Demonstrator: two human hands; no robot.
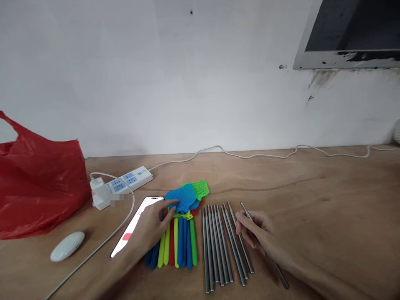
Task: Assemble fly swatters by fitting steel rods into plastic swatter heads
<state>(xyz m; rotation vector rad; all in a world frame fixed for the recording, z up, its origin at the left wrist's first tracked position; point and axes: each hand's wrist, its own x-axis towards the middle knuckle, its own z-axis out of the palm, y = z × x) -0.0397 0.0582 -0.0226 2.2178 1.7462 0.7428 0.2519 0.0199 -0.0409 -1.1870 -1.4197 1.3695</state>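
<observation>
My right hand (254, 231) is closed around a thin metal telescopic rod (278, 273), which slants from upper left to lower right. Left of it, several similar metal rods (223, 246) lie side by side, pointing away from me. My left hand (158, 218) is open, its index finger stretched over a blue perforated fly swatter head (183, 196), thumb apart near the lower edge. Under and behind that head lie more swatter heads, among them a green one (200, 188). Coloured plastic handles (181, 243) in blue, yellow, red and green lie in a row below the heads.
A lit phone (133, 231) lies partly beneath my left forearm. Further left are a white power strip (131, 181) with a plugged-in charger (100, 192), a white oval device (67, 246) and a red plastic bag (40, 183). A white cable (250, 156) runs along the wall.
</observation>
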